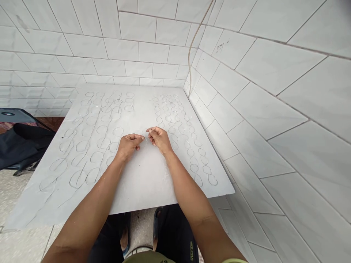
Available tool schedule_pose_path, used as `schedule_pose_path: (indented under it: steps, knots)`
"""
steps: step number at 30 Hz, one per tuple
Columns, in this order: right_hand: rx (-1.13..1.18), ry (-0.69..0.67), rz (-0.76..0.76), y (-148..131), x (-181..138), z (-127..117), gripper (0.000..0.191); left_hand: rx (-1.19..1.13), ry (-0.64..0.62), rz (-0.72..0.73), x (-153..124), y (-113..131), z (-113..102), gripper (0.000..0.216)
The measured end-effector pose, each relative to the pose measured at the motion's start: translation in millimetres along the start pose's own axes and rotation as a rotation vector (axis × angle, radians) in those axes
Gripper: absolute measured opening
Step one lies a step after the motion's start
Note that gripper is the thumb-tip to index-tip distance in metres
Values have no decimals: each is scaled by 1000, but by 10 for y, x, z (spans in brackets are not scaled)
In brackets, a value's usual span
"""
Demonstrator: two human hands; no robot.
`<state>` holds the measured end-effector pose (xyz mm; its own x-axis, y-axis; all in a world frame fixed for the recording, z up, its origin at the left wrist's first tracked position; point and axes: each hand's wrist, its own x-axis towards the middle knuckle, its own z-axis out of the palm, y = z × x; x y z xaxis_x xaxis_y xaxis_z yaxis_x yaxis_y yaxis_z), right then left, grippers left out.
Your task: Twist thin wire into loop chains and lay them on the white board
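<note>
A white board (153, 182) lies flat in front of me, covered with rows of thin clear loops. Larger loops (97, 129) fill its left half, smaller loops (181, 124) its right half. My left hand (128, 144) and my right hand (160, 138) meet over the middle of the board, fingers curled in a pinch. Between the fingertips a thin, nearly transparent loop (144, 140) is just visible; both hands pinch it.
White tiled walls close in behind and to the right, with a thin wire (192, 47) hanging down the corner. A dark bag (22, 146) lies on the floor at left. My feet in sandals (126, 237) show below the board's near edge.
</note>
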<state>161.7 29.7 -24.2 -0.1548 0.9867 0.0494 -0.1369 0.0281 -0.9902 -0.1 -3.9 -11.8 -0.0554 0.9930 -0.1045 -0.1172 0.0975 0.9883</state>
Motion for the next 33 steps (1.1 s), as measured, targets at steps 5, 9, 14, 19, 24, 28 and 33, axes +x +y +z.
schedule_pose_path:
  steps: [5,9,14,19,24,28,33]
  knots:
    - [-24,23,-48,4,-1,18,26,-100,-39,-94,7,-13,-14,23]
    - [-108,65,-140,2,-18,55,25,-209,-47,-148,11,6,-21,23]
    - [-236,105,-218,7,-52,95,26,-293,-31,-241,-3,51,-21,22]
    - [-353,145,-207,-8,-58,98,23,-198,48,-178,-36,53,12,23]
    - [-317,187,-150,8,-34,81,24,-48,11,-101,-66,58,29,27]
    - [-246,238,-114,26,0,62,24,-15,16,-70,-70,61,36,32]
    - [-200,281,-90,11,27,23,22,139,179,53,-50,-8,33,33]
